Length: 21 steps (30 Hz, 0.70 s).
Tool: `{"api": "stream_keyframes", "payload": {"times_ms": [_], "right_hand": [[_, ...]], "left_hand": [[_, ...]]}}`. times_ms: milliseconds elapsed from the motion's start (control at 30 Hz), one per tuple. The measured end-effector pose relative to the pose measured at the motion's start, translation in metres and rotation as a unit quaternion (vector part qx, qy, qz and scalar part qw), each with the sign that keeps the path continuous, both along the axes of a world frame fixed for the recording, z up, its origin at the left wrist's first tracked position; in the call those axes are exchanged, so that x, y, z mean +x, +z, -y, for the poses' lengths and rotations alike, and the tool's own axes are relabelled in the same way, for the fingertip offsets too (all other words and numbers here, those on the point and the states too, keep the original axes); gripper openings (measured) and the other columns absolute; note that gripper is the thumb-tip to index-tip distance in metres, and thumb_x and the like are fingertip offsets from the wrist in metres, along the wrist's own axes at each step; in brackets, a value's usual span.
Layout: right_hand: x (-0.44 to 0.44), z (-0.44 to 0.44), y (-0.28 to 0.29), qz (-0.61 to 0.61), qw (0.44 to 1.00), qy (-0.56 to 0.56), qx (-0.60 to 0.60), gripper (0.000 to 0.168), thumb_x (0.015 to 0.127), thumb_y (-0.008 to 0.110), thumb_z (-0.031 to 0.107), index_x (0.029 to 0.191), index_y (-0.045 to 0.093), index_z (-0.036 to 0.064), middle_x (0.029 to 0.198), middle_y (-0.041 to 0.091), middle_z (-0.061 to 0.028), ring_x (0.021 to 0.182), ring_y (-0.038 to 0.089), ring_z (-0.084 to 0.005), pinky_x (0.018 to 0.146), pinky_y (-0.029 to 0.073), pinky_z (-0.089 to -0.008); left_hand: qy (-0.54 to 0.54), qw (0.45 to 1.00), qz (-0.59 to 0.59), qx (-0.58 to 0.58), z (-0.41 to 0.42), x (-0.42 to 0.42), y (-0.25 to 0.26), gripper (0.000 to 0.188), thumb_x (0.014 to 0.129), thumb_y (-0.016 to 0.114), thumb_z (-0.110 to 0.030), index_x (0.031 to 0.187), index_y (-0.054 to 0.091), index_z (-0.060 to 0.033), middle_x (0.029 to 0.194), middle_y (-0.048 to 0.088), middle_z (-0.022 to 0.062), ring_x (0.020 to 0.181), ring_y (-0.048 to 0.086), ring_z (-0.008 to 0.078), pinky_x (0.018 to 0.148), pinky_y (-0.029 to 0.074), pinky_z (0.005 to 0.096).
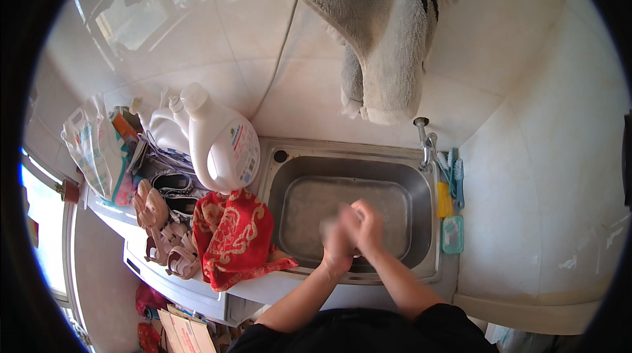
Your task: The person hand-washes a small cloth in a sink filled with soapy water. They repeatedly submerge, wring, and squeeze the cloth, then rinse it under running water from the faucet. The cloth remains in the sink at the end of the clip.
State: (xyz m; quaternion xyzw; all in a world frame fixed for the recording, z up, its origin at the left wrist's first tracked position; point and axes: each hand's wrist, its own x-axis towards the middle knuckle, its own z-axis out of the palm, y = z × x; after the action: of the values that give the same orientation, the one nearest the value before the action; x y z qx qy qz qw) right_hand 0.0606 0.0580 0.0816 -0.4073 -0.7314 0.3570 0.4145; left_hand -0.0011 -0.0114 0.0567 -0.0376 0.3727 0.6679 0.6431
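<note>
Both hands are together over the near part of a stainless steel sink point(345, 190). My left hand point(338, 239) is blurred, and its fingers touch my right hand point(369, 227). Whether anything lies between the palms cannot be told. Beneath them the basin seems to hold a shallow layer of water. A metal faucet point(426, 150) stands at the sink's back right corner. Left of the sink lies a red cloth with a gold pattern point(232, 239). Along the right rim are scrub brushes point(459, 180), a yellow object point(445, 200) and a green soap dish point(453, 234).
A grey towel point(390, 47) hangs above the sink's back edge. White detergent jugs point(222, 145), dark shoes point(173, 182), pink sandals point(180, 257) and a plastic bag point(94, 150) crowd the left side. Tiled walls point(533, 195) bound the sink behind and at right.
</note>
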Motion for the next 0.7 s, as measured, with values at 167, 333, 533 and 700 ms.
{"api": "stream_keyframes", "payload": {"times_ms": [167,333,533,700], "right_hand": [[-0.002,0.023,0.011,0.053,0.988,0.086,0.118,0.020,0.079,0.069,0.021,0.070,0.057,0.008,0.069,0.060,-0.0095,0.062,0.059,-0.0307,0.056,0.047,-0.0394],[0.005,0.037,0.015,0.054,0.978,0.119,0.164,0.022,0.079,0.068,0.024,0.068,0.057,0.009,0.068,0.061,-0.0090,0.061,0.060,-0.0297,0.055,0.048,-0.0400],[0.003,0.009,0.001,0.084,0.994,0.016,0.061,0.028,0.084,0.066,0.026,0.065,0.055,0.007,0.062,0.057,-0.0131,0.055,0.056,-0.0346,0.049,0.043,-0.0421],[0.005,0.054,0.017,0.022,0.973,0.132,0.189,0.018,0.080,0.067,0.024,0.069,0.059,0.012,0.069,0.060,-0.0088,0.063,0.061,-0.0275,0.055,0.048,-0.0391]], "left_hand": [[0.068,0.994,0.068,0.053,0.000,-0.004,-0.010,0.025,0.095,0.052,-0.035,0.101,0.060,-0.0122,0.094,0.064,0.0058,0.088,0.062,0.0180,0.071,0.051,0.0329],[0.059,0.974,0.138,0.170,0.008,-0.006,-0.014,0.030,0.097,0.048,-0.039,0.097,0.061,-0.0113,0.091,0.065,0.0062,0.084,0.064,0.0186,0.078,0.052,0.0353],[0.058,0.998,0.038,-0.008,-0.002,0.004,-0.004,0.030,0.097,0.047,-0.037,0.103,0.059,-0.0103,0.096,0.065,0.0049,0.088,0.063,0.0197,0.080,0.052,0.0359],[0.112,0.981,0.047,0.149,0.008,-0.001,-0.061,0.027,0.095,0.054,-0.035,0.095,0.061,-0.0091,0.087,0.064,0.0050,0.081,0.064,0.0185,0.071,0.053,0.0350]]}}
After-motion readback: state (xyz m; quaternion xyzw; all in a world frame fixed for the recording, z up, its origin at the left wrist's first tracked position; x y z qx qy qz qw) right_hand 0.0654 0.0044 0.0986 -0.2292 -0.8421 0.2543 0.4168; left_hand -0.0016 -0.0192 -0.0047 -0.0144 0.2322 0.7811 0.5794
